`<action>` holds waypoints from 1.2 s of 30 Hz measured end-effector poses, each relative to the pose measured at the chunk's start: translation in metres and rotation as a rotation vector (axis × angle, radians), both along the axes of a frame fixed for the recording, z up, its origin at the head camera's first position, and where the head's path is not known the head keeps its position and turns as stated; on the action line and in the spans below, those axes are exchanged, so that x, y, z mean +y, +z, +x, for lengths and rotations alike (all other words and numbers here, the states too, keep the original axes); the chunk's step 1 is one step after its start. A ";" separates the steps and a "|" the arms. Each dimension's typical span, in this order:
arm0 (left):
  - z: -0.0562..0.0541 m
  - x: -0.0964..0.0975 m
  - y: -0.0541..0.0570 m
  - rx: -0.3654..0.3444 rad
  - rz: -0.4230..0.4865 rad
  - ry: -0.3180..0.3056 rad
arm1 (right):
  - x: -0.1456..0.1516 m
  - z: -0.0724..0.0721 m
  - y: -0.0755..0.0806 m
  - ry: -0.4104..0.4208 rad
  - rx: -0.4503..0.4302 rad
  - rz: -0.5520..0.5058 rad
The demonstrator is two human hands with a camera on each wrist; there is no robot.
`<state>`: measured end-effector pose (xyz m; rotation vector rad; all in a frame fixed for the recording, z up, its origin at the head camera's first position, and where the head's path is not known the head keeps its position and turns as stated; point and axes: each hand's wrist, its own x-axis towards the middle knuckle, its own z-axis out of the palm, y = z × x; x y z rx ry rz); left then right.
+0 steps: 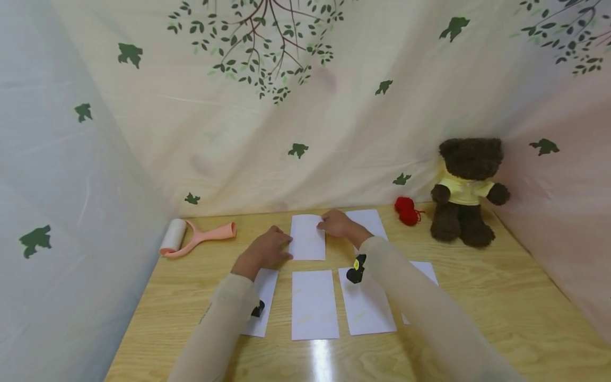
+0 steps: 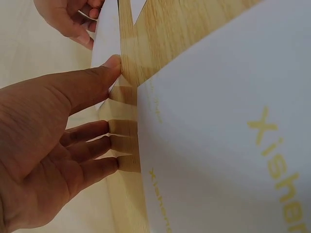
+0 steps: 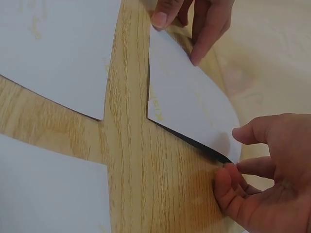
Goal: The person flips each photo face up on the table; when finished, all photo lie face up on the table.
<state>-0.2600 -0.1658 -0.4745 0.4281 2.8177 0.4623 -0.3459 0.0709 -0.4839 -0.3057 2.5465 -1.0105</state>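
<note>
A white sheet of paper [image 1: 307, 239] with faint yellow print lies in the back row on the wooden table. My left hand [image 1: 267, 248] is at its left edge, thumb and fingers extended, fingertips touching the edge and tabletop. At the opposite edge, my right hand [image 1: 340, 223] pinches the paper. The right wrist view shows that side of the sheet [image 3: 189, 92] bowed up slightly, with the thumb of the right hand [image 3: 272, 165] on top and fingers at the edge. Below the left hand [image 2: 53, 131], another printed sheet [image 2: 228, 121] fills much of the left wrist view.
More white sheets lie in a front row, including a middle one [image 1: 315, 305] and one under the right forearm [image 1: 367, 305]. Another sheet [image 1: 369, 220] is behind the right hand. A pink-handled lint roller [image 1: 205, 236], red yarn [image 1: 407, 211] and a teddy bear [image 1: 465, 191] line the back.
</note>
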 end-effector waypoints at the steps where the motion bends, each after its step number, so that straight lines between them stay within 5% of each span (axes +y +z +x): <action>1: 0.000 0.001 0.000 0.000 0.000 -0.003 | 0.001 0.001 0.000 -0.002 0.000 -0.011; 10: 0.001 -0.004 0.001 0.021 0.025 -0.015 | 0.002 -0.002 0.002 -0.069 -0.089 -0.163; 17: 0.003 -0.002 0.000 0.011 0.031 -0.017 | -0.001 -0.004 0.002 -0.264 -0.205 -0.403; 24: 0.004 0.001 0.004 0.008 0.028 -0.011 | 0.001 -0.003 0.000 -0.268 -0.152 -0.605; 36: 0.007 0.006 0.010 0.025 0.077 0.048 | -0.011 0.007 0.019 -0.278 -0.069 -0.668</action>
